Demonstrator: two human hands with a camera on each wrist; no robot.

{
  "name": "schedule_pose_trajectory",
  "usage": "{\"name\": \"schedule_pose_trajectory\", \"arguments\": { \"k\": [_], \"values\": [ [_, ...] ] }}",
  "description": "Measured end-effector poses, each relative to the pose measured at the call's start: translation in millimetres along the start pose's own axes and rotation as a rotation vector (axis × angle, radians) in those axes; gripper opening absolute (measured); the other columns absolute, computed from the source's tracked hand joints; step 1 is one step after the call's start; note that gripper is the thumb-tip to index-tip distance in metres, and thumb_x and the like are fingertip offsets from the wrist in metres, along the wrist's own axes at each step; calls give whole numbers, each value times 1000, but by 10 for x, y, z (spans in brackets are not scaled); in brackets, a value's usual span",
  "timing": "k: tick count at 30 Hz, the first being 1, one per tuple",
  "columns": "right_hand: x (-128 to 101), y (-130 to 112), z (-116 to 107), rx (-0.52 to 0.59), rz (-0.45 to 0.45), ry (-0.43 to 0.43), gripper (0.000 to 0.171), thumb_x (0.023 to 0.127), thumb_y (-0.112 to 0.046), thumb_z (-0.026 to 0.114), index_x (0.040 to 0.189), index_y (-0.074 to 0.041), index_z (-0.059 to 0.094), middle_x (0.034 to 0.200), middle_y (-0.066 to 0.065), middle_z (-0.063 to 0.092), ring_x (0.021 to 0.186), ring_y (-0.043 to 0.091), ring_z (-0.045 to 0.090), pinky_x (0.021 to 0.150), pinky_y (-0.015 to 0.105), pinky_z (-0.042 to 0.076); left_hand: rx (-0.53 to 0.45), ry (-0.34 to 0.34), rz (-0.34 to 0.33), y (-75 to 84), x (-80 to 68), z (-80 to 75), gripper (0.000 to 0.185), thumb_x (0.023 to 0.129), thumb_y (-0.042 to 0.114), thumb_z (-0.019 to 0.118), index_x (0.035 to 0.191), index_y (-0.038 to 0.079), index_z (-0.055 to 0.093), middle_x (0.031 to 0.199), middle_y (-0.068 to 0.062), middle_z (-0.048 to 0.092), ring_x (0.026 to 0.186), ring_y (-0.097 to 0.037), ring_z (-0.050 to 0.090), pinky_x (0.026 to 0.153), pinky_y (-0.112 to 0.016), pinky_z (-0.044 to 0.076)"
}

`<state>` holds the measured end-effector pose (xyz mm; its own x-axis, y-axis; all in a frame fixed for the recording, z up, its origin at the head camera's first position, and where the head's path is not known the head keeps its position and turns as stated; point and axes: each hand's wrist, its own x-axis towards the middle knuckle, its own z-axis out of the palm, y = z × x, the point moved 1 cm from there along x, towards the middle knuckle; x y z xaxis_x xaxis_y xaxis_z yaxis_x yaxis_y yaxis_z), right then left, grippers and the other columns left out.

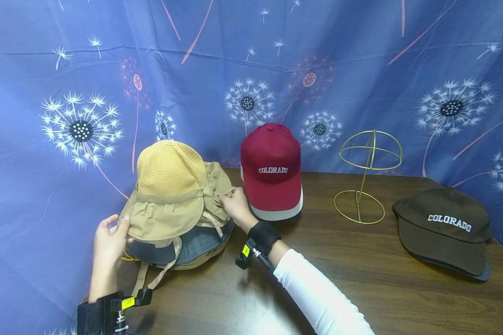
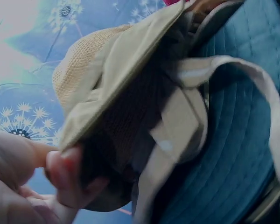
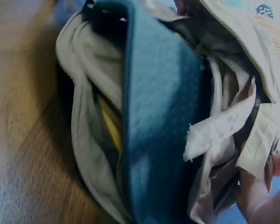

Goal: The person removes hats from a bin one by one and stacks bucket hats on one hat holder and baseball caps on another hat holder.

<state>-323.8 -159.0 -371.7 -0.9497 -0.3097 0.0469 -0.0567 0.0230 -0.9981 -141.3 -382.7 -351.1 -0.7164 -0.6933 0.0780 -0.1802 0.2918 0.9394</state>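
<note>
A khaki sun hat (image 1: 169,190) with a yellow mesh crown sits on top of a pile of hats at the table's left end. My left hand (image 1: 123,226) pinches its brim on the left side; in the left wrist view the thumb and fingers (image 2: 60,172) clamp the brim edge (image 2: 112,79). My right hand (image 1: 227,197) pinches the hat's khaki flap on the right, and its fingers (image 3: 261,196) show at the fabric's edge. Under it lies a blue quilted hat (image 1: 194,244) (image 3: 158,130) (image 2: 242,144). Khaki chin straps (image 1: 161,274) hang down in front.
A red COLORADO cap (image 1: 272,172) stands just right of the pile. A gold wire hat stand (image 1: 366,179) is further right, then a brown COLORADO cap (image 1: 444,225) near the table's right edge. A blue dandelion-print cloth (image 1: 251,70) hangs behind the wooden table (image 1: 339,279).
</note>
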Motion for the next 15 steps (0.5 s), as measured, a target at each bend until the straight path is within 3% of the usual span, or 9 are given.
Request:
{"name": "schedule_pose_trajectory", "arguments": {
  "k": [4,6,11,15],
  "values": [
    [-17,-84,32,93,9,3,49,92,-2,52,136,5,30,123,25,55,103,32,65,80,31,59,-221,92,17,27,5,28,62,100,28,47,150,1,22,102,3,60,58,4,50,49,-13,47],
    [-23,-132,38,118,-12,13,53,93,-2,53,139,4,28,131,28,53,109,35,63,83,34,59,-309,132,32,44,11,36,60,99,26,49,149,2,26,91,14,55,58,3,49,47,-12,45],
    [-53,-299,48,197,-103,5,51,94,-2,53,139,2,28,128,26,56,102,27,65,81,32,59,-484,201,91,108,11,29,59,97,23,55,146,1,31,103,7,55,56,1,49,40,-10,41],
    [-89,-441,48,239,-159,-9,50,93,-1,54,137,-2,30,126,21,58,93,18,65,75,26,58,-604,242,158,161,-27,-10,56,95,20,57,143,1,36,99,5,58,44,-1,46,33,-13,37]
  ]
}}
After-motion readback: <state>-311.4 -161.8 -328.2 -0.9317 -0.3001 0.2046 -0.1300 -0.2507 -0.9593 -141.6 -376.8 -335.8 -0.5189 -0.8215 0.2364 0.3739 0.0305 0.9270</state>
